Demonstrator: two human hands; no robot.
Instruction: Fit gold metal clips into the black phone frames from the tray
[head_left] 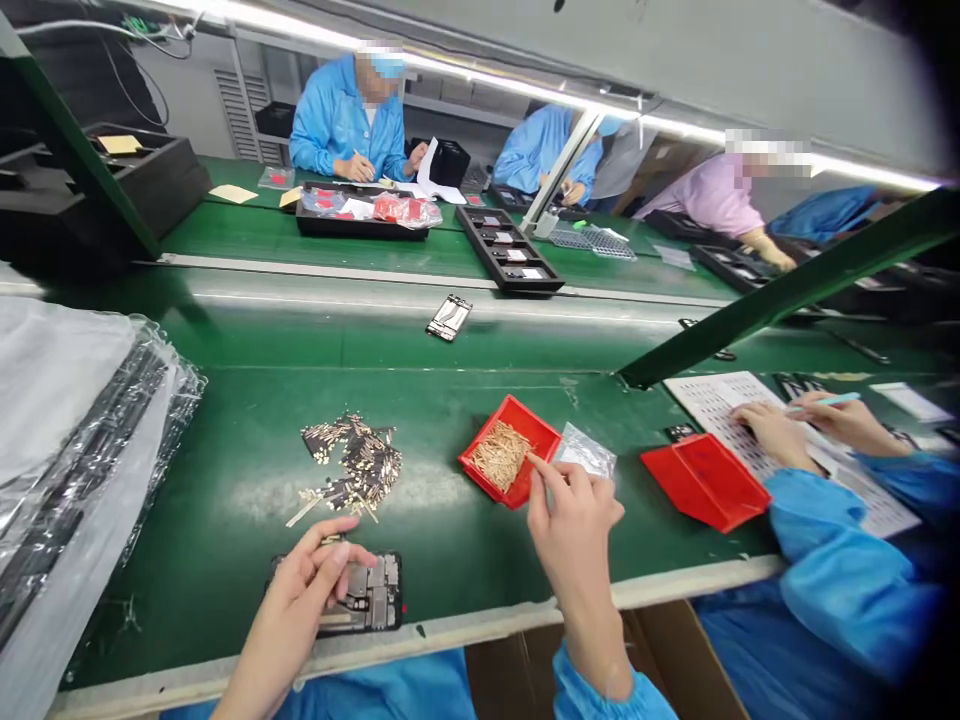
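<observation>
My left hand point(304, 580) is over an opened phone point(384, 590) lying near the table's front edge, its fingers apart. A small gold-and-dark piece shows between index finger and thumb; whether they touch it I cannot tell. Just beyond lies a loose pile of black-and-gold flex cables point(364, 465). My right hand point(570, 515) reaches to a red bin point(536, 425), index finger stretched out at its inner right side and thumb slightly apart from it. Inside the bin are many small thin tan pieces point(501, 455). Nothing is visible in the right hand.
Plastic-wrapped sheets point(82, 440) are stacked at left. A clear bag point(585, 455) lies beside the bin. To the right, another red bin point(705, 480) stands near a co-worker's hands point(776, 435) over a white sheet point(724, 395). A phone part point(450, 318) lies ahead; co-workers sit opposite.
</observation>
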